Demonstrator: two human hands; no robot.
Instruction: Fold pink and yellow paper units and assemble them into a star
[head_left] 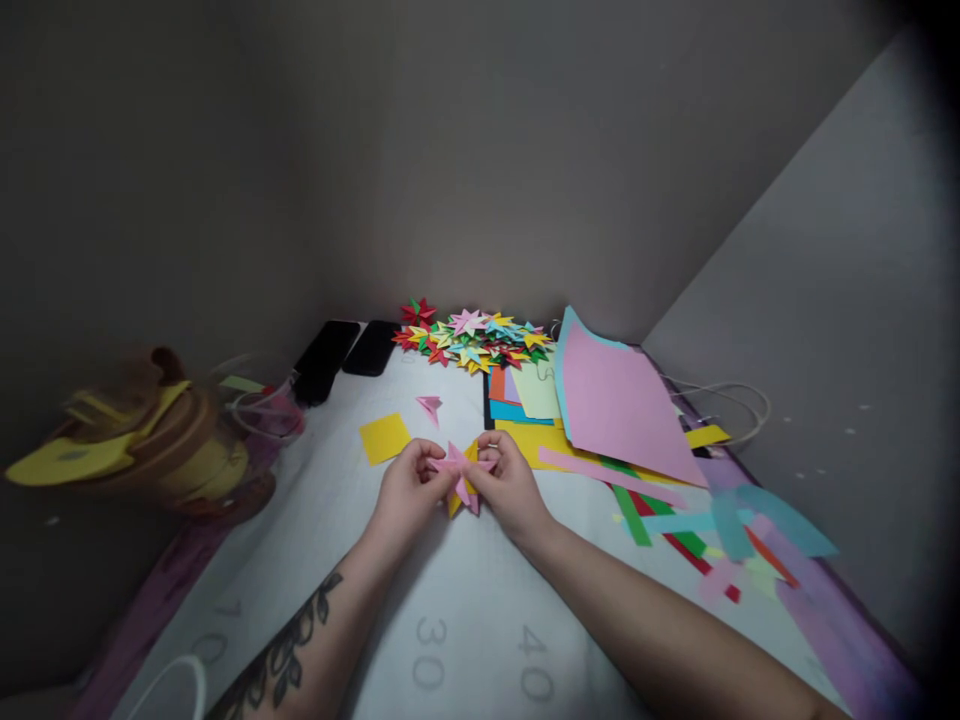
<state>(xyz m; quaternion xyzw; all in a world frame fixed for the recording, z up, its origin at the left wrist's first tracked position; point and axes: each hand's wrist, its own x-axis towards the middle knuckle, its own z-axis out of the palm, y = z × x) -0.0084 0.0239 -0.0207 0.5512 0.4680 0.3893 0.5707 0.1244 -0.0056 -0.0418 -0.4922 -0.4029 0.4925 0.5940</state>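
Observation:
A folded paper star (466, 490) with pink and yellow points is held over the white table sheet, between both hands. My left hand (411, 482) pinches its left side with thumb and fingers. My right hand (510, 485) grips the right side the same way, and the two thumbs nearly meet at the centre. Just beyond the hands lies a small pink folded paper piece (430, 407). A yellow paper square (385, 438) rests to the left of it, close to my left hand.
Many coloured paper stars (472, 338) are heaped against the wall. Two dark phones (328, 358) lie back left. On the right are pink and blue sheets (622, 400) and scattered paper strips (675, 530). A brown pot-like container (180, 440) stands at the left edge.

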